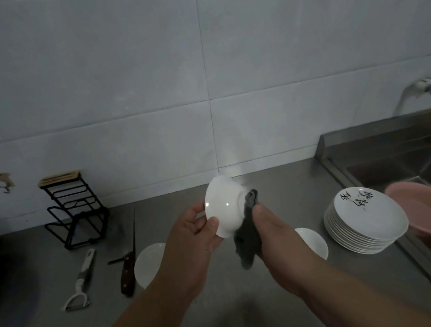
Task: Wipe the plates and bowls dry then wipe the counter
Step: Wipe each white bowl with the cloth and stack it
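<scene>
Dim and soft throughout, details hard to read. Half hidden behind the left forearm, a white bowl [147, 263] on the counter [227, 307]; behind the right forearm, another white bowl [312, 242], only its right part showing. Cut off at the right edge, a tap [429, 85] and an orange-and-yellow item, too blurred to name. At the left edge, a dark round shape, unclear.

Held up above the counter, a white bowl [224, 207] tilted on its side, underside toward the camera. Left hand [191, 238] gripping its rim, thumb on the near outer wall, fingers [194, 211] curled behind the edge. Right hand [270, 234] clutching a dark grey cloth [248, 230], thumb pressing it against the bowl's foot; the other right fingers hidden behind the cloth.

Right of the hands, a stack of white plates [367, 223] with black brush writing on top, beside the sink [412, 165] holding a pink basin [428, 206]. Left on the counter, a knife [128, 270], a peeler [83, 279], and a black wire rack [73, 209].
</scene>
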Demonstrator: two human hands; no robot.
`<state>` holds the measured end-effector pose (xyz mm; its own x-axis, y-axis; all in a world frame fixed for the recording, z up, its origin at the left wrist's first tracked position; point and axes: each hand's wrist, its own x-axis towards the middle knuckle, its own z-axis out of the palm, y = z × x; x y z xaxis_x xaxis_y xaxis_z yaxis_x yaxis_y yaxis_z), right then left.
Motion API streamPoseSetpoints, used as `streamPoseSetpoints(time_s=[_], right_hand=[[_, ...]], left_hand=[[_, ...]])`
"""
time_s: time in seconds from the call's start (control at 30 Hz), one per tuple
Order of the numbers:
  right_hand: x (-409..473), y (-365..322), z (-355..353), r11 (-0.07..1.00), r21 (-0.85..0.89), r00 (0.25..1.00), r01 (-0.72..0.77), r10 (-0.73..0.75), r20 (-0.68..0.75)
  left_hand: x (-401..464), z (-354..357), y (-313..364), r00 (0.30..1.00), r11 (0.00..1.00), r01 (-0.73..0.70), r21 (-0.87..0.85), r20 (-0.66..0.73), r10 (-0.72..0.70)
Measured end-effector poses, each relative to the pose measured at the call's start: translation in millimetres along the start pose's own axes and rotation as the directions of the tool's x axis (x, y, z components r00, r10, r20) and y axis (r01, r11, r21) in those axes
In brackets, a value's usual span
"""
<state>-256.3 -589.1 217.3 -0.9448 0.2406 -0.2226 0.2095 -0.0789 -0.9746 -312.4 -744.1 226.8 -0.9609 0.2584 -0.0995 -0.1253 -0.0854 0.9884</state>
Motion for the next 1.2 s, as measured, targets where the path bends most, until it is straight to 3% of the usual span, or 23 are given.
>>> streamPoseSetpoints(time_s=[0.1, 0.23, 0.33, 0.5, 0.63, 0.77, 0.83, 0.97, 1.0, 1.03, 1.1, 1.17, 1.2], right_hand=[[9, -13, -4, 0.999, 0.011, 0.977, -0.044, 0.045, -0.208], [18, -23, -16, 0.998, 0.058, 0.941, -0.039, 0.057, -0.334], [11, -29, -17, 0.998, 0.037, 0.962, 0.058, -0.046, -0.269], [-14, -17, -4, 0.961, -0.222, 0.986, 0.165, -0.163, 0.031], [-4, -10, -11, 0.967, -0.179, 0.981, 0.183, -0.192, -0.033], [19, 1, -19, 0.967, -0.149, 0.978, 0.205, -0.210, -0.020], [18, -3, -18, 0.913, -0.261, 0.946, 0.314, -0.325, -0.001], [9, -15, -8, 0.598, -0.565, 0.794, 0.569, -0.578, 0.188], [10, -13, -8, 0.583, -0.579, 0.789, 0.570, -0.586, 0.187], [14, -10, -10, 0.616, -0.563, 0.801, 0.551, -0.580, 0.149], [18, -9, -16, 0.782, -0.425, 0.872, 0.456, -0.488, 0.039], [14, -8, -14, 0.947, -0.146, 0.958, 0.287, -0.285, 0.030], [12, -5, -11, 0.978, -0.058, 0.980, 0.199, -0.197, 0.041]], left_hand=[[-3, 5, 1, 0.999, 0.996, -0.044, 0.082, -0.002, 0.044], [-3, 1, 2, 0.997, 0.981, -0.081, 0.177, 0.030, 0.077], [-6, 3, -1, 0.996, 0.973, -0.079, 0.217, 0.047, 0.070], [-3, 6, -3, 0.997, 0.989, -0.055, 0.138, -0.041, 0.062], [0, 6, -4, 0.999, 0.999, 0.009, 0.040, -0.048, -0.007], [-7, 8, -6, 0.998, 0.993, 0.003, 0.122, 0.064, -0.011], [-9, 10, -5, 0.995, 0.986, -0.017, 0.167, 0.104, 0.000], [-10, 15, 4, 0.984, 0.997, 0.011, 0.072, 0.179, -0.023], [-10, 16, 6, 0.984, 0.999, 0.030, 0.038, 0.175, -0.037], [-10, 16, 7, 0.987, 0.999, 0.044, 0.001, 0.157, -0.043], [-7, 17, 10, 0.995, 0.996, 0.053, -0.066, 0.084, -0.047], [-1, 15, 11, 0.999, 0.992, 0.041, -0.119, 0.021, -0.039], [1, 15, 12, 1.000, 0.992, 0.026, -0.121, 0.001, -0.026]])
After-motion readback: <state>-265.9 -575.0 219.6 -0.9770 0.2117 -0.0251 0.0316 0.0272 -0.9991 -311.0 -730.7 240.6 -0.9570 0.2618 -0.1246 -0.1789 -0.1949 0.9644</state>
